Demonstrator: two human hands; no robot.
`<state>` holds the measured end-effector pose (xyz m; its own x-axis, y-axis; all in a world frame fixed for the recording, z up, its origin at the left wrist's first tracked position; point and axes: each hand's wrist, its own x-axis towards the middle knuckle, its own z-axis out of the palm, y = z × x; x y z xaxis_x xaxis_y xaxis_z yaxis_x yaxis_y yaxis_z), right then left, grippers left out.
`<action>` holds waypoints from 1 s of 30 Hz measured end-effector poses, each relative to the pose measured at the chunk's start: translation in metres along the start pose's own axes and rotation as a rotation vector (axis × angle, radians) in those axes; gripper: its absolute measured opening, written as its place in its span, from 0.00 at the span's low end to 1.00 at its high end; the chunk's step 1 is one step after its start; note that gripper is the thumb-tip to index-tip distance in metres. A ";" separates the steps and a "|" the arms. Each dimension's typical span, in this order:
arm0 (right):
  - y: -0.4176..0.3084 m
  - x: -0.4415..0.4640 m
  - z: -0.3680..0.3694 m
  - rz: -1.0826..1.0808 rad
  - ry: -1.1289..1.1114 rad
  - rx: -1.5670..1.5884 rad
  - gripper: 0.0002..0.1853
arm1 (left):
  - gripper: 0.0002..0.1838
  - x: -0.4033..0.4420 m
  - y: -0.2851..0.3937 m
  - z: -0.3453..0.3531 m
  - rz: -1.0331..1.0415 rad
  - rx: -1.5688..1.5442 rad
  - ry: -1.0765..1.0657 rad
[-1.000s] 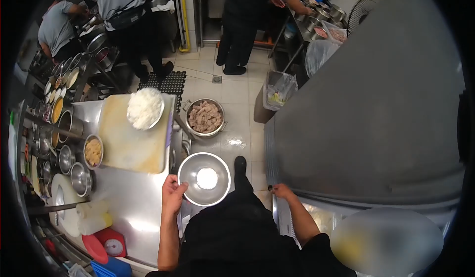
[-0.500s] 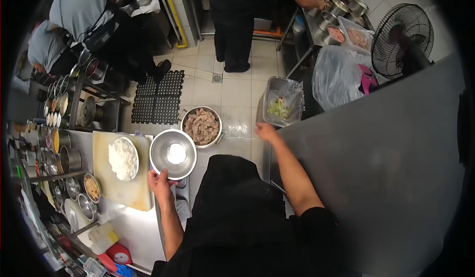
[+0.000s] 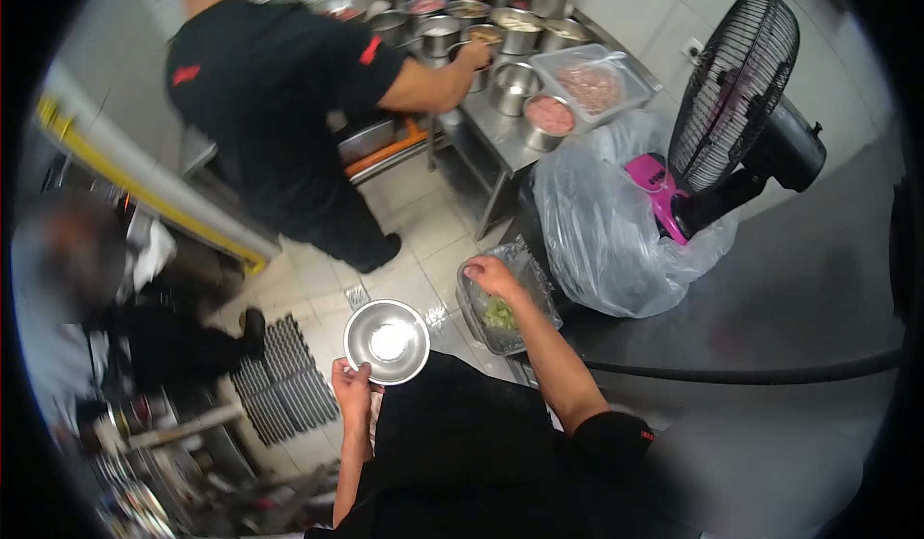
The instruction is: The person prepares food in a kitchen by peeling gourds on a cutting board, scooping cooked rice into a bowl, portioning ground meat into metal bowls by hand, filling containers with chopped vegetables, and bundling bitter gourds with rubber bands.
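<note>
A round stainless steel bowl is in my left hand, gripped at its near left rim with the thumb over the edge. Its inside shows only bare, shining metal. My right hand hangs over the far left part of a bin lined with clear plastic. Its fingers are bent together, and whatever may be between them is hidden. Pale green scraps lie in the bin, below and nearer than that hand.
A co-worker in black reaches toward metal pots on a steel table. A black fan and a large clear plastic bag stand at right. Another person is at left, near a black floor mat.
The view has turned right. My right hand has come over the bin. The bowl stays in my left hand, now away from the cutting board; the rice and meat have left the view.
</note>
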<state>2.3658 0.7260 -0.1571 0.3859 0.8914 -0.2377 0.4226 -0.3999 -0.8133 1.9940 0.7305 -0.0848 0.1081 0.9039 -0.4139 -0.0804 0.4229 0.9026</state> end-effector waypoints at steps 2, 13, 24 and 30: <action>-0.012 0.027 -0.019 0.086 0.096 0.028 0.17 | 0.10 0.046 0.032 0.030 -0.020 0.053 -0.126; -0.078 0.113 -0.167 0.025 0.709 0.118 0.11 | 0.10 0.160 0.134 0.148 -0.110 0.319 -0.634; -0.003 0.263 -0.407 0.153 1.264 -0.250 0.13 | 0.10 0.208 0.183 0.298 -0.163 0.329 -0.846; 0.032 0.347 -0.507 0.167 1.026 -0.461 0.09 | 0.09 0.247 0.197 0.354 -0.142 0.375 -0.829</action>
<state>2.9293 0.9140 0.0038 0.8655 0.3087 0.3945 0.4822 -0.7268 -0.4892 2.3557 1.0142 0.0328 0.7796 0.4485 -0.4371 0.2988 0.3471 0.8890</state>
